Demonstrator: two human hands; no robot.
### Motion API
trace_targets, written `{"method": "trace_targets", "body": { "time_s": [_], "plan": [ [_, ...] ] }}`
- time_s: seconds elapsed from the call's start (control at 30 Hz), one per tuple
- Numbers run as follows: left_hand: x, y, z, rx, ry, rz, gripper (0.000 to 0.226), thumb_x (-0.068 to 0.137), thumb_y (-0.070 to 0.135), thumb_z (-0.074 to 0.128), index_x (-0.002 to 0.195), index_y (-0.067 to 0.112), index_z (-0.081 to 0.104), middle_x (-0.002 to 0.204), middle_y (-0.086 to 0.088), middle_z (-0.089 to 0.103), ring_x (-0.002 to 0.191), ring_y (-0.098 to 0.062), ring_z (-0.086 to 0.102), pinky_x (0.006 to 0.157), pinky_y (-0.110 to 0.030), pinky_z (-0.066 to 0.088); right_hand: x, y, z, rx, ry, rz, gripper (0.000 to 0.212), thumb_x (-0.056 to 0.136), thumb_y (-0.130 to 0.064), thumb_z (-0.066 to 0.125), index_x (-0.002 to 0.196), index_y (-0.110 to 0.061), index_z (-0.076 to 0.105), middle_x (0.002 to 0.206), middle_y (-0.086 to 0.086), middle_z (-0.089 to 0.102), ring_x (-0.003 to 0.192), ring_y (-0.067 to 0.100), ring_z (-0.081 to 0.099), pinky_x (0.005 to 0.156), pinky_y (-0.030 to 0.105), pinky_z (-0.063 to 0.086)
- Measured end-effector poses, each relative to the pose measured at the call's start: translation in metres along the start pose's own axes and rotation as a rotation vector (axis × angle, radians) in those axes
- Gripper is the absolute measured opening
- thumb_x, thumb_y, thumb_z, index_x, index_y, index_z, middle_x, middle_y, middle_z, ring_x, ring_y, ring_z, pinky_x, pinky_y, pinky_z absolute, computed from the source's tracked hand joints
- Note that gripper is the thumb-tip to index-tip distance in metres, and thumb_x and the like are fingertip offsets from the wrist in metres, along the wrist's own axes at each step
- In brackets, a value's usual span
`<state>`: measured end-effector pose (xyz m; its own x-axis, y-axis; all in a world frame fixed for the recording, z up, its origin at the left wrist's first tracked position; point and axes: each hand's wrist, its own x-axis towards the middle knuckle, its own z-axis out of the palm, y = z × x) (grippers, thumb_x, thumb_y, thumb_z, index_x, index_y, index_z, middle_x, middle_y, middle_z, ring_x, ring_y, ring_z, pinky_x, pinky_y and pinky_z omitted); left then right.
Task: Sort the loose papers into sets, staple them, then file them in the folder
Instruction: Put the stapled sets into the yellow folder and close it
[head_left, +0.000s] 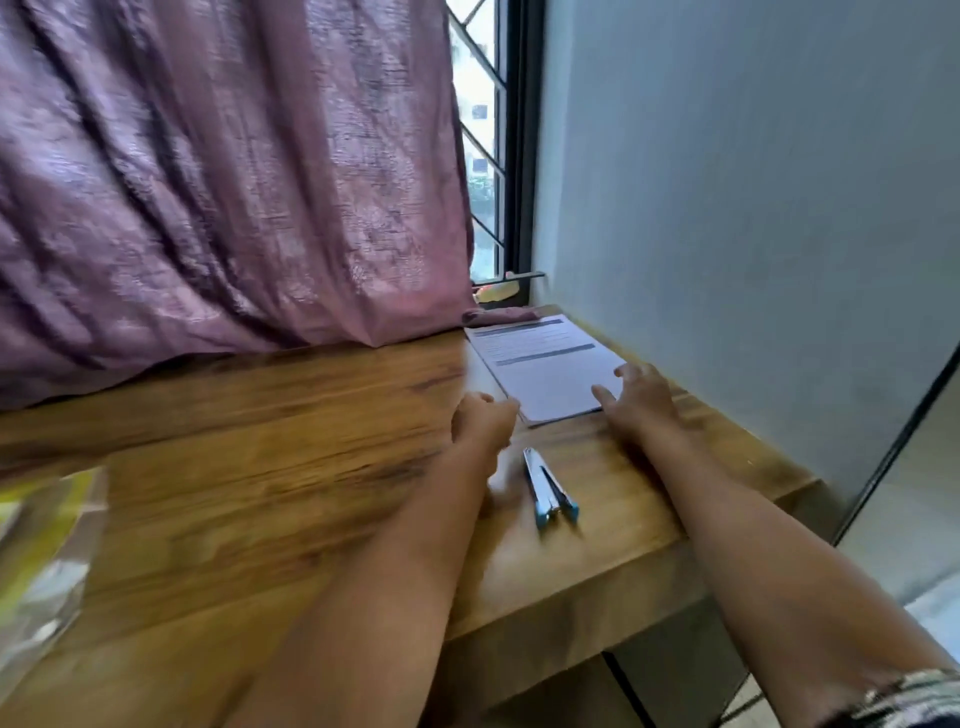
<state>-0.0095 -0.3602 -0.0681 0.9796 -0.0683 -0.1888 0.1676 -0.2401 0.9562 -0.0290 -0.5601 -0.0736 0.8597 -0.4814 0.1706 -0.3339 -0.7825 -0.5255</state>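
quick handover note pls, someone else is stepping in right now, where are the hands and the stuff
Left hand: loosely curled at the near left corner of the paper stack, holding nothing clearly.
Right hand: fingers spread on the stack's near right corner.
Stapler: lying on the wooden table between the forearms, untouched.
Folder: possibly the blurred yellow thing at far left; cannot tell.
Done: papers lie in one stack.
Left: sorting, stapling and filing.

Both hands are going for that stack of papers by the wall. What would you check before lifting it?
1. Papers lie flat in one neat stack: ok.
2. Right hand has fingers spread on the near corner: ok.
3. Left hand gripping the stack's edge: cannot tell, blurred.
4. Stapler near, between the forearms: ok.
5. Curtain clear of the papers: not ok, its hem reaches the far edge.
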Motion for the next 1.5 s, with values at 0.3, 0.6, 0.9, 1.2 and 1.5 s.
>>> {"method": "trace_targets", "body": {
  "time_s": [0.3, 0.6, 0.9, 1.2, 1.5],
  "plan": [
    [0.084, 0.047, 0.062, 0.278, 0.111, -0.189, 0.081, 0.070, 0.028, 0.056, 0.144, 0.004, 0.032, 0.134, -0.014, 0.049, 0.117, -0.033, 0.053, 0.098, -0.042, 0.049, 0.052, 0.020, 0.025, -0.136, 0.153, 0.098, 0.077, 0.081, -0.058, 0.060, 0.132, -0.004, 0.043, 0.134, 0.017, 0.046, 0.124, 0.034, 0.039, 0.100, 0.042, 0.037],
    [0.070, 0.039, 0.062, 0.015, 0.086, 0.031, 0.033, 0.091, 0.008, 0.041, 0.117, 0.023, 0.054, 0.116, -0.006, 0.062, 0.106, -0.030, 0.060, 0.094, -0.039, 0.052, 0.050, 0.025, 0.014, 0.213, 0.207, 0.007, 0.048, 0.085, -0.021, 0.063, 0.126, -0.001, 0.050, 0.125, 0.021, 0.052, 0.113, 0.038, 0.052, 0.091, 0.039, 0.042],
    [-0.024, 0.025, -0.067, -0.251, 0.264, 0.410, 0.025, 0.095, 0.008, 0.057, 0.116, 0.022, 0.056, 0.112, -0.006, 0.066, 0.102, -0.027, 0.064, 0.093, -0.046, 0.053, -0.023, -0.041, -0.007, 0.772, 0.093, -0.175, 0.054, 0.084, -0.024, 0.074, 0.133, -0.012, 0.053, 0.102, 0.005, 0.062, 0.092, 0.022, 0.061, 0.084, 0.038, 0.052],
    [-0.183, -0.033, -0.272, -0.280, 0.404, 0.352, 0.027, 0.098, 0.013, 0.057, 0.124, 0.017, 0.056, 0.116, -0.008, 0.067, 0.096, -0.020, 0.066, 0.075, -0.032, 0.057, -0.155, -0.205, 0.024, 1.126, -0.780, -0.116, 0.039, 0.081, -0.017, 0.077, 0.115, -0.006, 0.063, 0.105, 0.013, 0.072, 0.093, 0.031, 0.071, 0.079, 0.046, 0.058],
    [-0.295, -0.094, -0.408, -0.344, 0.526, 0.130, 0.020, 0.102, 0.025, 0.047, 0.107, 0.020, 0.066, 0.099, -0.004, 0.074, 0.084, -0.019, 0.069, 0.080, -0.037, 0.053, -0.299, -0.305, 0.094, 0.994, -1.007, -0.029, 0.017, 0.088, -0.018, 0.070, 0.101, -0.009, 0.062, 0.101, 0.012, 0.069, 0.090, 0.028, 0.067, 0.078, 0.041, 0.057]
  ]
}}
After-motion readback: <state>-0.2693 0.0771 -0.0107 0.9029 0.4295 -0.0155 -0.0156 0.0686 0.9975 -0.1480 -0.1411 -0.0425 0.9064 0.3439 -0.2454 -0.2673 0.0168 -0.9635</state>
